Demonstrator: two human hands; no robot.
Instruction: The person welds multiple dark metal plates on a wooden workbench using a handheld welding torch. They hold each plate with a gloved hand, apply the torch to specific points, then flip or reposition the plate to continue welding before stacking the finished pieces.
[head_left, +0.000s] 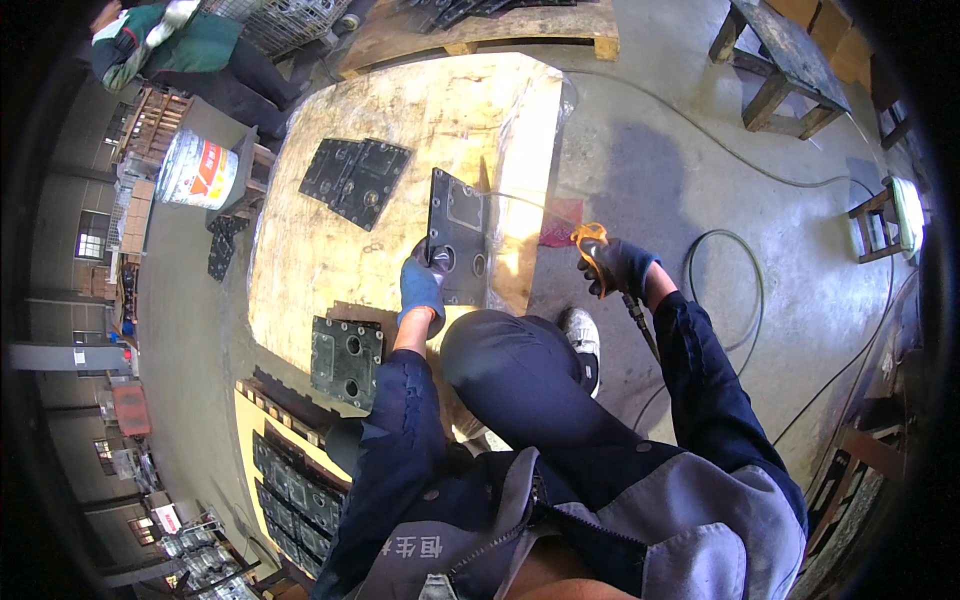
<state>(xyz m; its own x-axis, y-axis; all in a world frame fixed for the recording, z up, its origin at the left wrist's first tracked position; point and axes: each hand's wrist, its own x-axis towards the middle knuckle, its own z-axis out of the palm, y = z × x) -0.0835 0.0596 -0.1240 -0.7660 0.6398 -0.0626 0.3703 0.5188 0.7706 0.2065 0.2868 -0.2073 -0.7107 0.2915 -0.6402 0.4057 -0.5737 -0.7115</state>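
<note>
My left hand (426, 281), in a blue and dark glove, grips the left edge of a black rectangular plate (459, 225) with round holes and a recessed rectangle. The plate stands tilted over the right part of a wooden tabletop (300, 262). My gloved right hand (619, 264) is closed around an orange air blow gun (591, 238). Its long thin nozzle reaches left towards the plate's upper part, and a hose hangs from its handle. Several similar black plates (355, 180) lie overlapped on the tabletop. Another black plate (346, 362) sits at the near left edge.
More black plates (296, 502) rest in rows on a low pallet at lower left. A white bucket (199, 171) stands beyond the table's left side, near another person (202, 60). The air hose (761, 285) loops across the floor at right. A wooden bench (795, 67) stands at upper right.
</note>
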